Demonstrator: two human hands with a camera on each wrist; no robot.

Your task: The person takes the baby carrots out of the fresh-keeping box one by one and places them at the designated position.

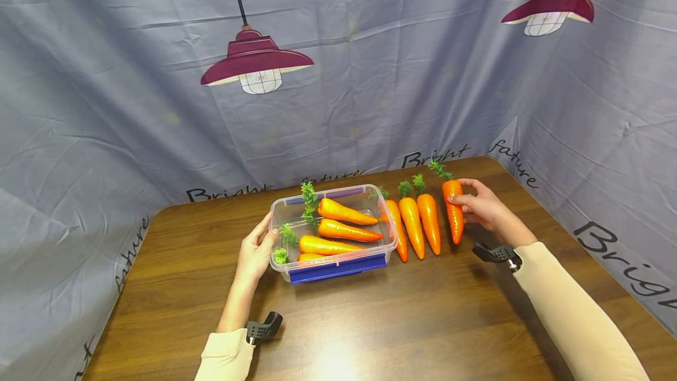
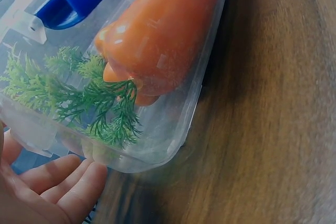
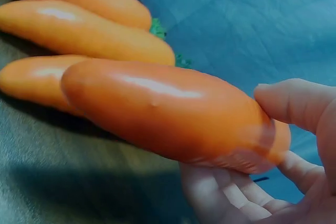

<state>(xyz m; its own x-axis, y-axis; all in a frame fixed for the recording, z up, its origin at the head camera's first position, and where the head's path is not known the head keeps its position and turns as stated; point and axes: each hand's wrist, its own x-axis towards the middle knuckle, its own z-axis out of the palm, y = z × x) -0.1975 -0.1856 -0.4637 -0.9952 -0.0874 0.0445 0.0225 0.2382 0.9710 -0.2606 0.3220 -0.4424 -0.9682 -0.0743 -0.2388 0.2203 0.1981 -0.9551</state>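
Note:
A clear plastic container (image 1: 338,260) with blue clips lies on the table, holding several orange carrots (image 1: 346,211) with green leafy tops. My left hand (image 1: 257,251) grips its left end, thumb at the rim; in the left wrist view, the left fingers (image 2: 86,187) lie against the outside wall. On the right, my right hand (image 1: 478,204) holds another carrot (image 1: 453,210) between thumb and fingers, its tip pointing down toward me. The right wrist view shows the thumb on top of this carrot (image 3: 168,111) and the other fingers below it.
Three carrots (image 1: 411,225) lie side by side between the container and the right hand, tops toward the back. The brown wooden table (image 1: 338,322) ends at a grey-blue curtain (image 1: 338,104) printed with lamps and lettering.

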